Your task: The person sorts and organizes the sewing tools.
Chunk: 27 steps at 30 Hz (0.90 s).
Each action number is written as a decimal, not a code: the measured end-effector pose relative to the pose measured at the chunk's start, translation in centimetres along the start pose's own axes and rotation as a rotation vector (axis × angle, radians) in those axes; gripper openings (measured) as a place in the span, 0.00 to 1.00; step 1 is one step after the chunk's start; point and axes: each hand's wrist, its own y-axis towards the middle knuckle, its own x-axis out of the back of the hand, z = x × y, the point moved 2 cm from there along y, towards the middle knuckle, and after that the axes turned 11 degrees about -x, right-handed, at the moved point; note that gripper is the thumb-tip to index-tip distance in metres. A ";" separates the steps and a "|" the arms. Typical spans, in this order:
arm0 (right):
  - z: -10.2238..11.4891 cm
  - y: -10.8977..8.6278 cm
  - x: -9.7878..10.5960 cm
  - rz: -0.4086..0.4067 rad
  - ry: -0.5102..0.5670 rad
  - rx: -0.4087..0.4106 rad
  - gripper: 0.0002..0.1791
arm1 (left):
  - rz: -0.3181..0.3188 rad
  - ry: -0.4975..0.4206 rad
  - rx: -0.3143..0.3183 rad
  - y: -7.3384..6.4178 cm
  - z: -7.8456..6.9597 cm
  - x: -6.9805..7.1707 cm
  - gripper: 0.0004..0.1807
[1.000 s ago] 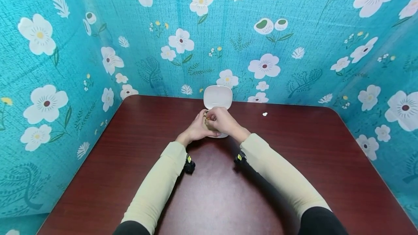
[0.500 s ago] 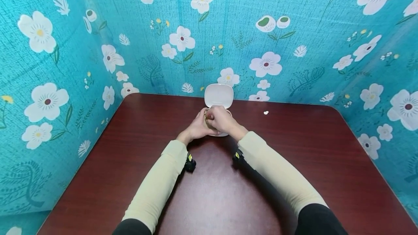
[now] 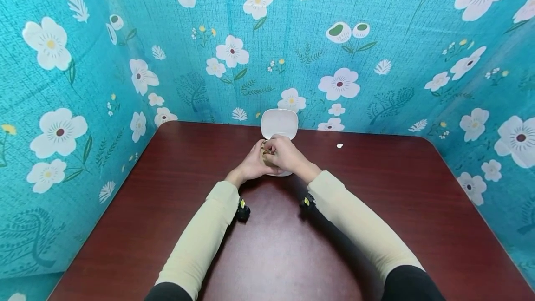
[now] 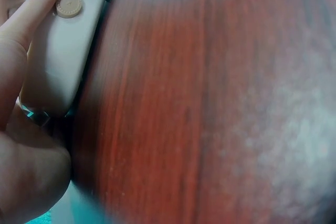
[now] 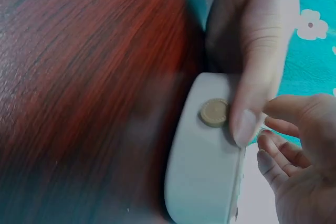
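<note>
A small white box (image 5: pixel 205 166) sits on the table with its lid (image 3: pixel 279 122) raised behind it. A round tan button (image 5: pixel 214 112) with a ridged rim is on its front wall. My left hand (image 3: pixel 252 163) grips the box at its left side, the thumb (image 4: pixel 39 11) lying along the front beside the button. My right hand (image 3: pixel 286 153) is over the opening, fingers curled down at the contents, which show only as a gold-brown patch. In the right wrist view, the right fingers (image 5: pixel 289 156) bend behind the box's rim; I cannot tell what they hold.
A tiny white piece (image 3: pixel 340 146) lies on the dark red-brown wooden table (image 3: pixel 276 254), right of the box. Blue flowered cloth (image 3: pixel 192 59) hangs behind and at both sides. Dark wrist cameras (image 3: pixel 243 210) sit below both hands.
The right fingers have shifted slightly over the box's opening, and an orange bit visible at their tips earlier no longer shows. The left hand and box stay put.
</note>
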 end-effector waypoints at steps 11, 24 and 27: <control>-2.0 -1.7 2.7 -0.084 0.031 -0.007 0.07 | -0.023 0.016 -0.023 -0.1 0.1 -0.2 0.59; -5.4 -3.4 4.7 -0.108 0.010 -0.076 0.07 | -0.039 0.022 -0.024 -0.3 0.0 -0.3 0.61; -5.8 -3.6 5.1 -0.104 0.001 -0.079 0.06 | -0.046 0.025 -0.031 -0.3 0.0 -0.3 0.61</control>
